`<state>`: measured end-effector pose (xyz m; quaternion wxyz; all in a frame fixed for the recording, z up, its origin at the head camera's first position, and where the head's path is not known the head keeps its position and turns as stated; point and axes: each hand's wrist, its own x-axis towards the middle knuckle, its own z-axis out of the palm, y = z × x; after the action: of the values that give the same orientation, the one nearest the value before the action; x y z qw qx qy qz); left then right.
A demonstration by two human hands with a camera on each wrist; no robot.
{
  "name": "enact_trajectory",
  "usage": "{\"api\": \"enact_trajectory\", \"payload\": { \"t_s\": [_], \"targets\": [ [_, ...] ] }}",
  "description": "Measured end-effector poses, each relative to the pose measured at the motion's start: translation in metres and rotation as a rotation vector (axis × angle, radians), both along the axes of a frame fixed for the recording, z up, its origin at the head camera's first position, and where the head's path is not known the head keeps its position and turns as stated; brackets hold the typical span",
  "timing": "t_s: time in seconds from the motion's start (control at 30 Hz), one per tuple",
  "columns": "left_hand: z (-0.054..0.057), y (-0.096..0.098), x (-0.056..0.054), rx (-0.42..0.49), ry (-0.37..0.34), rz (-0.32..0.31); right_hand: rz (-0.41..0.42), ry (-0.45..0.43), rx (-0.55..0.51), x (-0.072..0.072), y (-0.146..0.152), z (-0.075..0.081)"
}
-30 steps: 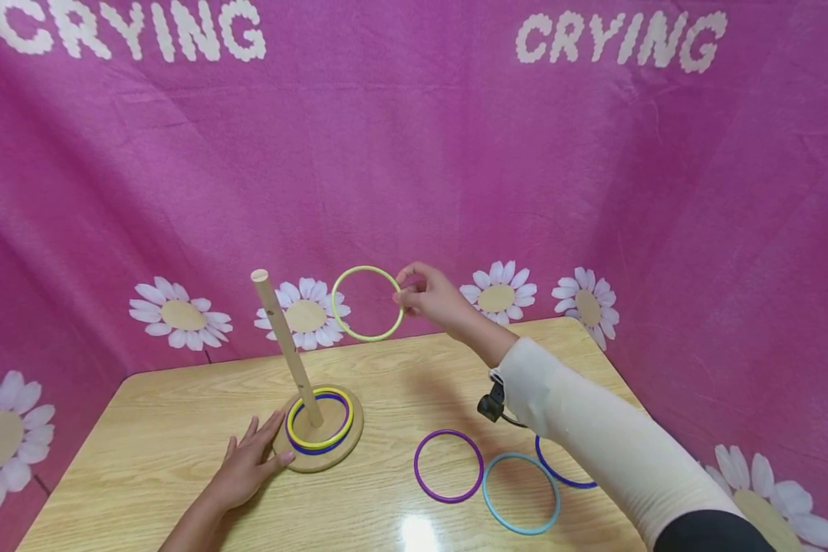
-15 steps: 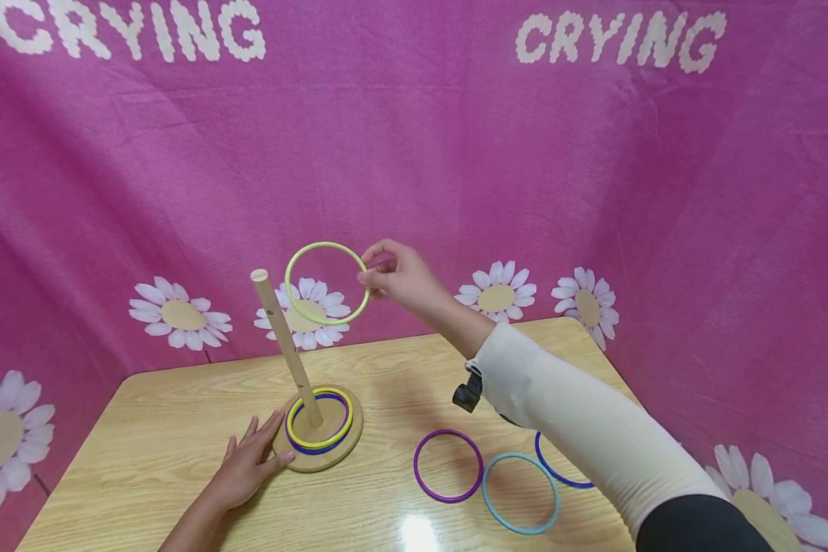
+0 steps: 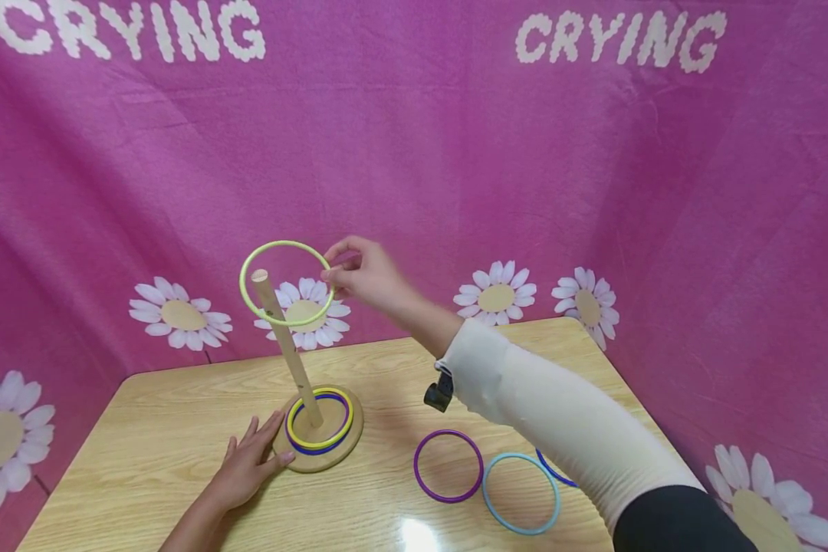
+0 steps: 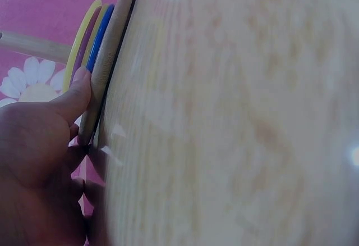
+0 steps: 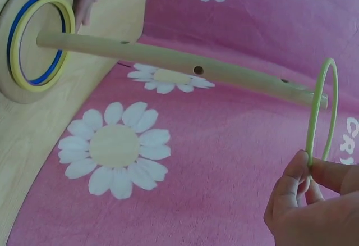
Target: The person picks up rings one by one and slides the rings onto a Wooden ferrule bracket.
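My right hand (image 3: 369, 276) pinches a yellow-green ring (image 3: 286, 244) between thumb and fingers. That ring is tilted and circles the top end of an upright wooden peg (image 3: 286, 349); the peg's tip (image 5: 322, 100) shows inside it in the right wrist view. Down on the peg's round wooden base (image 3: 348, 448) lie several stacked rings, with a yellow ring (image 3: 350, 414) on top and a blue ring (image 4: 101, 30) low in the stack. My left hand (image 3: 244, 468) rests against the base's left rim, thumb (image 4: 78, 91) on its edge, fingers fairly straight and spread.
On the wooden table (image 3: 159, 414), right of the base, lie a purple ring (image 3: 416, 468), a light blue ring (image 3: 557, 498) and a dark blue ring (image 3: 555, 474) partly behind the right sleeve (image 3: 545, 399). A pink flowered cloth (image 3: 414, 153) hangs behind the table.
My right hand has carried the yellow-green ring leftward and slightly up, from right of the peg to around its top. The left hand and base have stayed still.
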<state>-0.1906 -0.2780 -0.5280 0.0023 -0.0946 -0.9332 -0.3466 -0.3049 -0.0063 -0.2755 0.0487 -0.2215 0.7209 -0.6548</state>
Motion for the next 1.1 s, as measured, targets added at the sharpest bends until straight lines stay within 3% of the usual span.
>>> {"api": "enact_trajectory", "payload": {
  "t_s": [0.2, 0.47, 1.1],
  "targets": [
    [0.001, 0.001, 0.001, -0.007, 0.004, -0.002, -0.005, -0.018, 0.041, 0.002, -0.011, -0.006],
    [0.0, 0.0, 0.0, 0.002, 0.007, -0.002, -0.081, -0.007, 0.126, 0.003, -0.017, -0.027],
    [0.001, 0.0, 0.002, -0.006, 0.024, -0.009, -0.124, 0.011, 0.257, -0.001, -0.022, -0.102]
  ]
}}
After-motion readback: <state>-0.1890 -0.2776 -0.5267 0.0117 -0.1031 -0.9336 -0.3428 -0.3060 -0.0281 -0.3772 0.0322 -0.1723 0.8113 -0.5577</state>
